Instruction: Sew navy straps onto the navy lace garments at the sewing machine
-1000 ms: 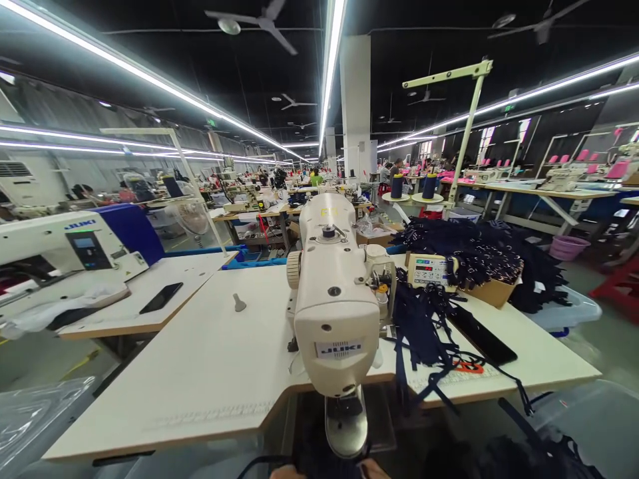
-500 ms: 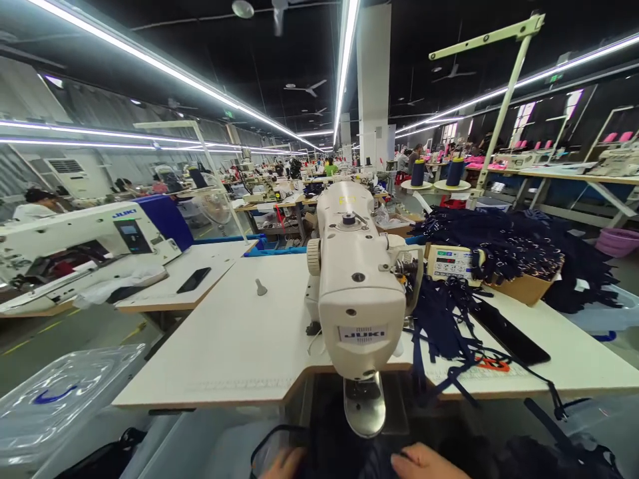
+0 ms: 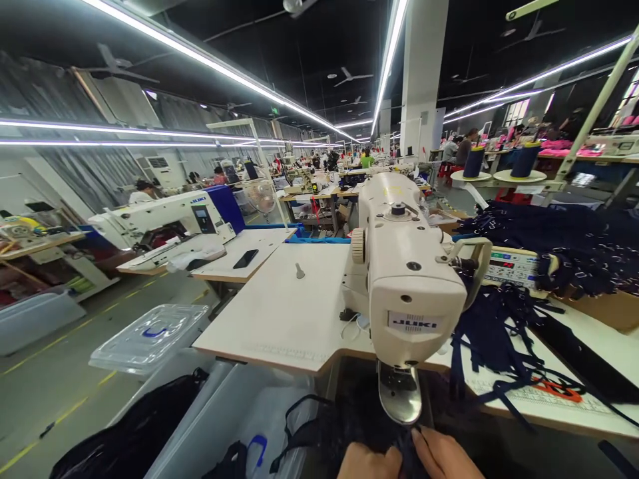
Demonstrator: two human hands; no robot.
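At the bottom of the view, my left hand point(image 3: 369, 460) has its fingers curled on dark fabric point(image 3: 344, 419), just below the sewing machine head point(image 3: 417, 299). Close beside it, my right hand point(image 3: 442, 454) pinches the same dark fabric near the metal guard point(image 3: 401, 396). The fabric lies under and in front of the guard, with thin straps hanging to the left. Its edges are hard to make out against the dark area. Fingertips of both hands are partly hidden in the cloth.
Navy straps point(image 3: 492, 339) and orange-handled scissors point(image 3: 556, 389) lie on the table right of the machine. A control panel point(image 3: 512, 267) stands behind them. Left are a small metal piece point(image 3: 299, 271), a phone point(image 3: 245, 259) and plastic bins point(image 3: 154, 332). People sit farther back.
The view has turned left and down, so the machine appears farther right. My hands have come closer together near the guard, and more of the left bins shows.
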